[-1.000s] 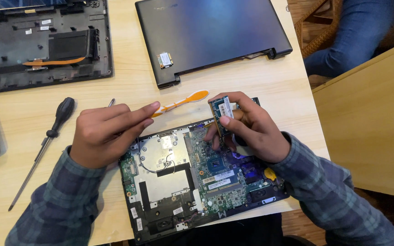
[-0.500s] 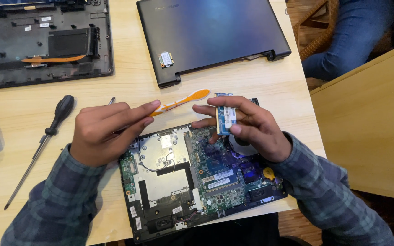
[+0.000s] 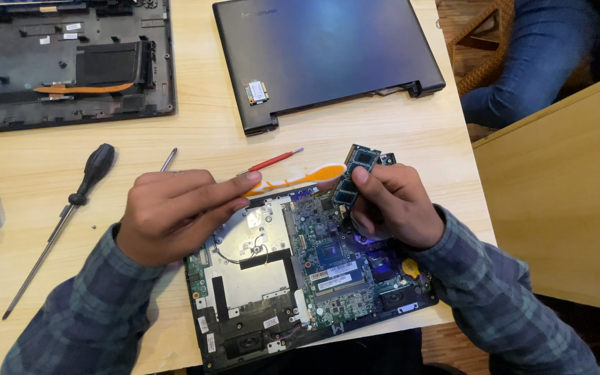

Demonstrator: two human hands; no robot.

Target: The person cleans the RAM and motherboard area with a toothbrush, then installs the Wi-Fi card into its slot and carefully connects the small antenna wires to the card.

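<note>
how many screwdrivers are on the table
2: a big black-handled screwdriver left of the left hand, and a thin red-handled one by the orange pry tool. Others may be hidden.

I sit at a pale wooden desk (image 3: 411,139) with a light, even grain, lit softly from above. Just right of my desk stands a second wooden surface (image 3: 564,208), more yellow, its edge running diagonally. Beyond the desk's far right corner is a woven wicker chair (image 3: 477,42), over a brown floor (image 3: 453,10).
</note>
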